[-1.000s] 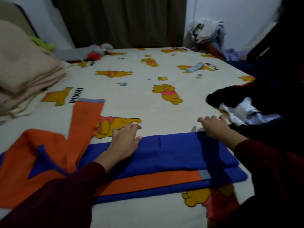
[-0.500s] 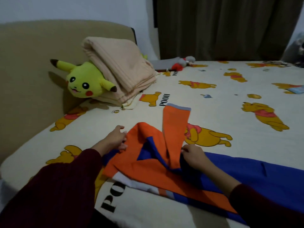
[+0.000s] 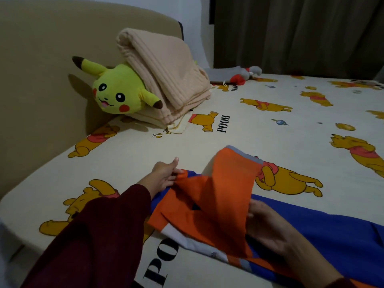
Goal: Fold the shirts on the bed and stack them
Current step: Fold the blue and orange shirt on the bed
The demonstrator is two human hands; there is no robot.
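Head view, down over bed [image 3: 207, 142]

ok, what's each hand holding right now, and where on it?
Both hold the orange-and-blue shirt. The left hand pinches its orange shoulder edge; the right hand holds the raised orange sleeve near its base.

"POOH" is printed in black on the bedsheet [image 3: 270, 129].

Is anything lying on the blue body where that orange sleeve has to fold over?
Nothing visible does. The right hand lifts the orange sleeve above the blue body, the left hand holds the shoulder edge, and the plush and blanket sit far off.
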